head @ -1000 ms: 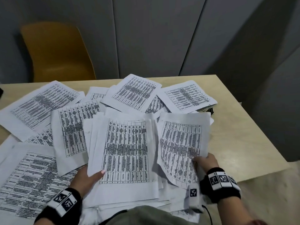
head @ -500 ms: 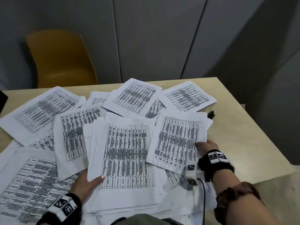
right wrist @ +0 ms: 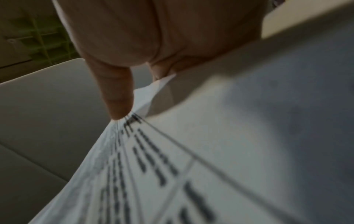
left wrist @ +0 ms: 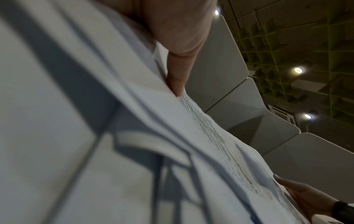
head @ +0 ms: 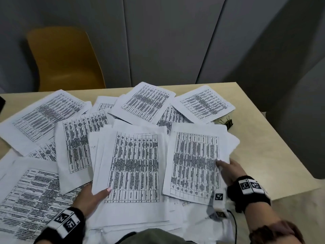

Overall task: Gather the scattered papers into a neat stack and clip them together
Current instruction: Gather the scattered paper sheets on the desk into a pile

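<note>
On the near side of the table (head: 263, 152) the left hand (head: 91, 196) pinches a loose stack (head: 133, 166), thumb on top; the right hand (head: 230, 169) pinches 1 sheet (head: 195, 162) just right. Printed tables are too blurry to read. A binder clip (head: 227, 122) sits far right, half hidden by papers (head: 73, 138).
</note>
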The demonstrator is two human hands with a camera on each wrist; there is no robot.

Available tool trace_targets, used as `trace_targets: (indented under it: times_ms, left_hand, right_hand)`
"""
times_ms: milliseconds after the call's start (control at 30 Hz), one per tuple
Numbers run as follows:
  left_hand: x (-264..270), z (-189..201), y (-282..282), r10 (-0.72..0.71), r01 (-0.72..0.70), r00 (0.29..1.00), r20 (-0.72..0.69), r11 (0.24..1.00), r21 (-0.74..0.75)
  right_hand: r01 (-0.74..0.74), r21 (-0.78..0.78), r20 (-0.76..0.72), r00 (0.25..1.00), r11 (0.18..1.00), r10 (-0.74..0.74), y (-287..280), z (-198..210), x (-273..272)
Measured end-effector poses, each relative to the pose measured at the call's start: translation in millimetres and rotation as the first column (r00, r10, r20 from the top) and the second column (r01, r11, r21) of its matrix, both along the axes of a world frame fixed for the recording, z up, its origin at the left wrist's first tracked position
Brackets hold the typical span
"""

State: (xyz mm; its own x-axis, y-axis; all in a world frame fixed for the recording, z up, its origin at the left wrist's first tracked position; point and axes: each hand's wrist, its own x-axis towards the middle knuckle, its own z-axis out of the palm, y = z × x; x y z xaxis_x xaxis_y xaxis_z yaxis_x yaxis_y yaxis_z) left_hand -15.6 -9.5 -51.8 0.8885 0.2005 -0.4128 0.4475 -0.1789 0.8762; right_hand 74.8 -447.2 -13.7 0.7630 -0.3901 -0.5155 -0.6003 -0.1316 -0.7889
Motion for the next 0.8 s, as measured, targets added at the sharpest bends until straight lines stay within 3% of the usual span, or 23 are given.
trace_targets:
  times_ms: [67,167,300,433,533,800]
  left_hand:
    - [0,0,0,-0.009,0.009,1.0,-0.007,1.0,0.005]
    - [0,0,0,-0.018,0.018,1.0,0.001,1.0,0.008]
    - [0,1,-1,-0.011,0.011,1.0,0.007,1.0,-0.004]
    - [2,1,-1,-0.002,0.002,1.0,0.002,1.0,-0.019]
    - [2,2,-1,-0.009,0.009,1.0,0.0,1.0,-0.02]
    - [1,7,-3,-0.035,0.035,0.999,0.023,0.999,0.014]
  right_hand:
    - [-0.004,0.065,0.013,1.0,0.998,0.003,9,-5,-7]
    - [-0.008,0.0,-0.019,1.0,1.0,0.008,19,-7,-11]
    - [0.117,-0.057,-0.005,0.993,0.991,-0.118,9,-6,-18]
    - [0.107,0.052,-0.004,0.994,0.993,-0.107,2,-6,-32]
    - [0.044,-0.108,-0.048,0.998,0.993,-0.049,13,-6,-35]
    - [0.17,-0.38,0.11,0.984,0.909,-0.139,-13,43,-48]
